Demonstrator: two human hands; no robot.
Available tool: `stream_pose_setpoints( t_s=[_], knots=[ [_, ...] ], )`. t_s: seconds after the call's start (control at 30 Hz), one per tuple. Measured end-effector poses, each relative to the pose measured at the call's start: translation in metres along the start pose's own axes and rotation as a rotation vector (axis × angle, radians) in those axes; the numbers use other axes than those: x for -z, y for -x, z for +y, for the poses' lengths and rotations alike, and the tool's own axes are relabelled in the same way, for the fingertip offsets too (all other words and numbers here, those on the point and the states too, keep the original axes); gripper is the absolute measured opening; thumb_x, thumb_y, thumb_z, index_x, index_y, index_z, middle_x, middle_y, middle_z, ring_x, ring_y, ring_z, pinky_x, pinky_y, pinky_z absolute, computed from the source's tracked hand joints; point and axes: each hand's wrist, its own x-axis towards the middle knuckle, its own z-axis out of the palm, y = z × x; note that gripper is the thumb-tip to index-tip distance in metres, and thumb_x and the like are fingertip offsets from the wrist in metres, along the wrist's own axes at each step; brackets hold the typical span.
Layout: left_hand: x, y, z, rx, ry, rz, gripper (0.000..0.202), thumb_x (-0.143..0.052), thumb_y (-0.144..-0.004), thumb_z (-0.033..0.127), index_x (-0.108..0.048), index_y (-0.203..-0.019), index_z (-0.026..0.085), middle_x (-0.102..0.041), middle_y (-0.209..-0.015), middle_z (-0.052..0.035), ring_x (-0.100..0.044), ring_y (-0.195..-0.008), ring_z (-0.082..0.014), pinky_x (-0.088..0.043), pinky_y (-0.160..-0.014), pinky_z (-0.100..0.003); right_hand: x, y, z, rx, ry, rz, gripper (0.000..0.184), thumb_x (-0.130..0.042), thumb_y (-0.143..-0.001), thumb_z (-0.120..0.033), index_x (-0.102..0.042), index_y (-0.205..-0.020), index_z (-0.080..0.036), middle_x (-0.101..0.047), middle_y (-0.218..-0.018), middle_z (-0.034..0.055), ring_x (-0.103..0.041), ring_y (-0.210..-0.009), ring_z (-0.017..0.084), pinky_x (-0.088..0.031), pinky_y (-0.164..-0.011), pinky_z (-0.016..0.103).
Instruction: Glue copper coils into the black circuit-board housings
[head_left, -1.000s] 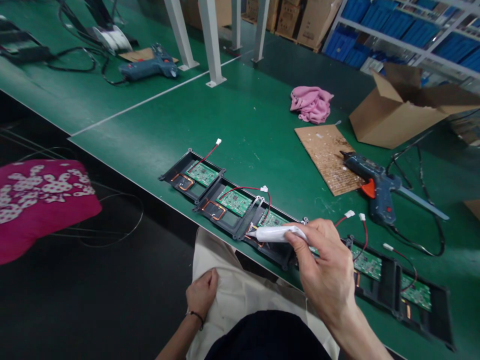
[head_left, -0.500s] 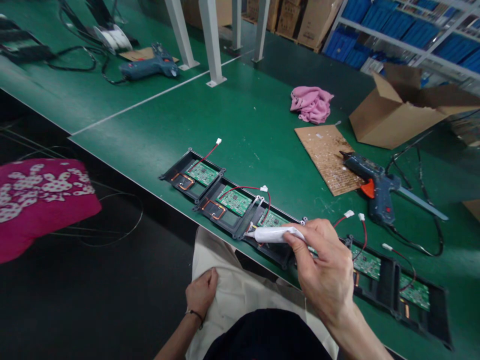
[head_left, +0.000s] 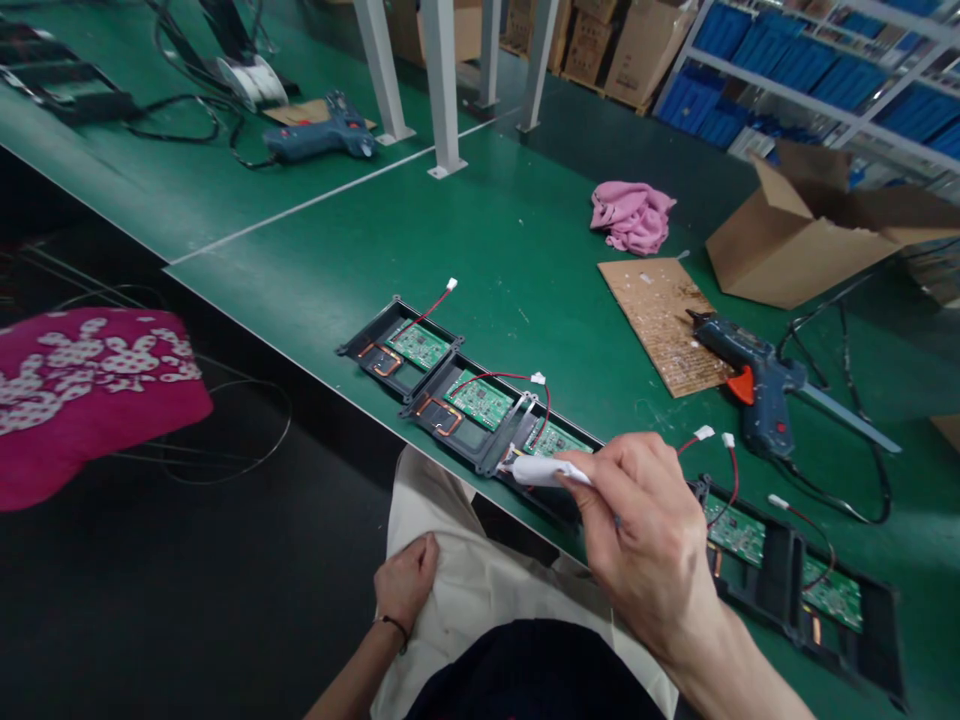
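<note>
Basically R hand [head_left: 649, 540] pinches white tube [head_left: 541, 470] by tail end, prob for reach, tip at black hsg [head_left: 544, 503] near PCB [head_left: 556, 440], L hand [head_left: 407, 580] fisted on lap [head_left: 472, 580], out of way.

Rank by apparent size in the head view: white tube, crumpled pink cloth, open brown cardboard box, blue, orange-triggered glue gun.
1. Open brown cardboard box
2. Blue, orange-triggered glue gun
3. Crumpled pink cloth
4. White tube, visible part only; the right hand may cover some
</note>
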Motion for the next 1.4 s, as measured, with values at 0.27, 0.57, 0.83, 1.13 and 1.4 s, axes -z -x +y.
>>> stream_pose_setpoints(
  t_s=[0.27, 0.57, 0.83, 1.13, 1.4],
  knots=[
    [0.000, 0.001, -0.001, 0.001, 0.020, 0.011, 0.042, -0.032, -0.092, 0.041, -0.068, -0.079, 0.023, -0.070, -0.077, -0.0031, -0.060, -0.069, -0.0156, -0.028, -0.059, -0.024, 0.011, -0.018, -0.024, 0.263, 0.235, -0.201, 0.029, -0.038, -0.089, -0.007, -0.067, -0.088, -0.013, -0.056, -0.074, 0.0057, -0.046, -0.071, 0.022, -0.035, -0.066, 0.038],
    [-0.002, 0.001, -0.002, -0.006, 0.054, 0.022, 0.042, -0.031, -0.092, 0.039, -0.067, -0.077, 0.022, -0.071, -0.078, -0.0033, -0.063, -0.071, -0.0158, -0.032, -0.061, -0.023, 0.025, -0.013, 0.009, -0.592, -0.487, 0.174, 0.017, -0.058, -0.088, -0.035, -0.067, -0.091, -0.021, -0.067, -0.075, 0.0010, -0.063, -0.063, 0.015, -0.051, -0.056, 0.027],
    [-0.003, 0.002, -0.004, -0.028, 0.088, 0.069, 0.044, -0.031, -0.092, 0.037, -0.062, -0.066, 0.021, -0.069, -0.069, -0.0021, -0.062, -0.066, -0.0145, -0.033, -0.059, -0.023, -0.021, -0.043, 0.003, -0.745, -1.011, 0.079, 0.029, -0.067, -0.080, -0.040, -0.068, -0.100, -0.019, -0.071, -0.090, 0.0034, -0.067, -0.073, 0.016, -0.057, -0.070, 0.030],
    [-0.004, 0.002, -0.008, -0.044, 0.131, 0.095, 0.044, -0.031, -0.093, 0.036, -0.059, -0.062, 0.020, -0.068, -0.067, -0.0016, -0.061, -0.064, -0.0137, -0.032, -0.059, -0.024, -0.048, -0.058, -0.018, 0.052, -0.201, 0.018, 0.018, -0.057, -0.089, -0.018, -0.067, -0.103, -0.023, -0.071, -0.092, 0.0005, -0.064, -0.084, 0.016, -0.042, -0.078, 0.033],
    [-0.006, 0.003, -0.010, -0.054, 0.166, 0.101, 0.045, -0.030, -0.093, 0.037, -0.060, -0.064, 0.020, -0.068, -0.069, -0.0015, -0.061, -0.064, -0.0131, -0.031, -0.060, -0.024, -0.060, -0.061, -0.017, 0.087, -0.088, 0.025, 0.015, -0.058, -0.088, -0.017, -0.068, -0.098, -0.021, -0.071, -0.084, 0.0013, -0.063, -0.070, 0.015, -0.038, -0.079, 0.034]
  ],
)
